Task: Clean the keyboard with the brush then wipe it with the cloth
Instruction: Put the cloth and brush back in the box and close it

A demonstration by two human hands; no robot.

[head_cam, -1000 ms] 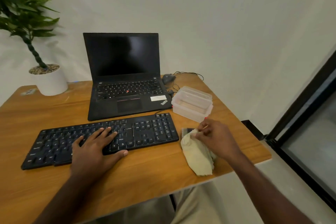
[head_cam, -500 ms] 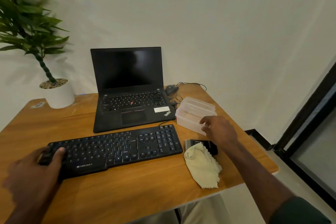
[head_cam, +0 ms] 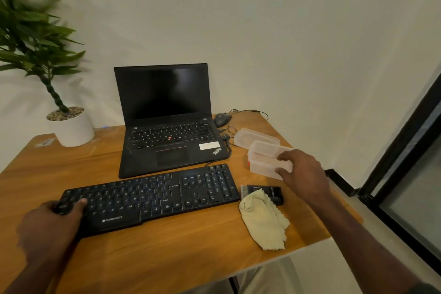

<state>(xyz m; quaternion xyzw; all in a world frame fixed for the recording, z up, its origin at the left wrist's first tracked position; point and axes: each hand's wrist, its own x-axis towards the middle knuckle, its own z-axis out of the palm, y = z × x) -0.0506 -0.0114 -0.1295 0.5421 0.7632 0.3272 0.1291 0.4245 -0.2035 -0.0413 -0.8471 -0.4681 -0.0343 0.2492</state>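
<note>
Keyboard, black plastic, full-size: lies flat along the near half of the wooden bench, slightly skewed. Left hand: its grip is closed over the keyboard's near-left corner, thumb on the keys. Cloth, pale yellow, crumpled: near the bench's near-right edge, just right of the keyboard, overlapping the brush. Brush, black, short bristles at its left end: lies beside the keyboard's right end, partly under the cloth. Right hand: grip holding a clear plastic container by its right end, near the right edge. Second clear container piece: just behind it. Black laptop, open, screen dark: behind the keyboard. Black mouse with cable: far-right corner. Green plant in white pot: far-left corner.
</note>
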